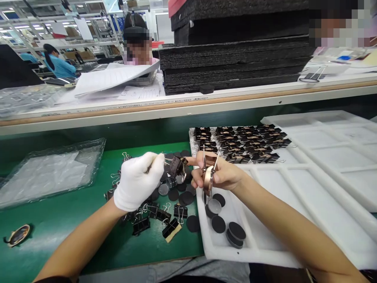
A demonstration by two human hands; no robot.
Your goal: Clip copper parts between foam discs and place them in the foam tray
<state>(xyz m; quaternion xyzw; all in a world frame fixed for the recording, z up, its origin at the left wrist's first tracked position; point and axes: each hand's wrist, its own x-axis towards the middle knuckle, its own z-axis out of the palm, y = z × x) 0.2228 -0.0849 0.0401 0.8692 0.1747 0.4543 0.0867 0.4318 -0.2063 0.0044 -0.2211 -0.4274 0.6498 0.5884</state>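
Note:
My left hand (135, 184), in a white glove, pinches the wire handle of a black binder clip (176, 166). That clip hangs close to the fingers of my bare right hand (228, 173). Between its fingers and thumb my right hand grips a copper-coloured rounded part (208, 177), with a binder clip's wire arms sticking up beside it. Below both hands lie loose black discs (186, 198) and several more binder clips (141, 226) on the green table. Whether the left clip touches the right fingertips I cannot tell.
On the right, a white compartment tray (206, 236) holds several dark discs (218, 224) and, at its back, rows of clipped parts (250, 145). A clear plastic tray (53, 169) lies left. Black foam sheets (235, 63) stack on the shelf (141, 110). Other people sit beyond.

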